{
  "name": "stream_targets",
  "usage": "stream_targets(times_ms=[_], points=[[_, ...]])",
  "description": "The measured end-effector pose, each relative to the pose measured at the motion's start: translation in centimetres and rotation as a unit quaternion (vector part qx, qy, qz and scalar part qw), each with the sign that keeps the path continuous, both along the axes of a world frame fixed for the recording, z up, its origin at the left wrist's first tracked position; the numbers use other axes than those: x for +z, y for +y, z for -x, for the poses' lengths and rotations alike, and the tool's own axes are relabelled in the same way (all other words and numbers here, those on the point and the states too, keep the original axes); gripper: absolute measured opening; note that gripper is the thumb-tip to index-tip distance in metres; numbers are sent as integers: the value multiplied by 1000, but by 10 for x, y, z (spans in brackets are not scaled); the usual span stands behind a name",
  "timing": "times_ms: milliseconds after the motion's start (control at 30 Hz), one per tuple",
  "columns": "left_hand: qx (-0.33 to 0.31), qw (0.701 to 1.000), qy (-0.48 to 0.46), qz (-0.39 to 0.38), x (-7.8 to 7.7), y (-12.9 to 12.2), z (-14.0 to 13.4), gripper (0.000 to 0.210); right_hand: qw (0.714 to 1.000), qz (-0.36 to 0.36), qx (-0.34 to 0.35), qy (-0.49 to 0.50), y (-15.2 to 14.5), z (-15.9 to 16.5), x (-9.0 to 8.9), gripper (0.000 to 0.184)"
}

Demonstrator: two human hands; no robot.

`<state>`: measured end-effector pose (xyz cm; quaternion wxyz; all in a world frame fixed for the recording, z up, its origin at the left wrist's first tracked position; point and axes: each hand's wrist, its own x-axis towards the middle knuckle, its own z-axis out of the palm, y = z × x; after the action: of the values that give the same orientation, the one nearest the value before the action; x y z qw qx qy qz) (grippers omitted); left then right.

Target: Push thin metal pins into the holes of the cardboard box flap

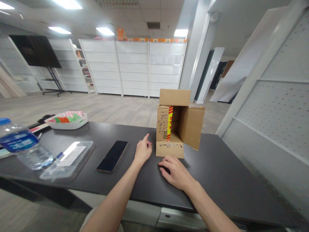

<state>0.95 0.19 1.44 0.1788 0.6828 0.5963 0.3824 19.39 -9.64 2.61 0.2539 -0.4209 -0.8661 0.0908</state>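
Note:
My left hand (pixel 143 150) is over the dark table, left of the cardboard box, holding nothing I can see. Its index finger stretches forward and the others bend loosely. My right hand (pixel 175 170) is low in front of the box, its fingers curled over a small dark object (pixel 166 169). Most of that object is hidden, so its kind is unclear; thin dark lines show just beyond the fingertips. The cardboard box (pixel 162 124) stands with its opening towards me and its flaps spread. Yellow-and-red tape (pixel 170 124) runs down its front, and small dark dots mark the left flap and lower flap.
Left of my left hand lies a black phone (pixel 112 156). Further left are a clear plastic case (pixel 69 159), a water bottle (pixel 20 145) and a white basket (pixel 67 124) with colourful packets. A perforated white panel (pixel 272 112) borders the right side of the table (pixel 224 180).

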Motion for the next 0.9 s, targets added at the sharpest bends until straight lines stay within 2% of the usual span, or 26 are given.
stream_targets(times_ms=[533, 900], points=[[-2, 1000, 1, -1, 0, 0, 0, 58, 1000, -7, -5, 1, 0, 0, 0, 19], [-11, 1000, 11, 1, 0, 0, 0, 57, 984, -102, -135, 56, 11, 0, -2, 18]])
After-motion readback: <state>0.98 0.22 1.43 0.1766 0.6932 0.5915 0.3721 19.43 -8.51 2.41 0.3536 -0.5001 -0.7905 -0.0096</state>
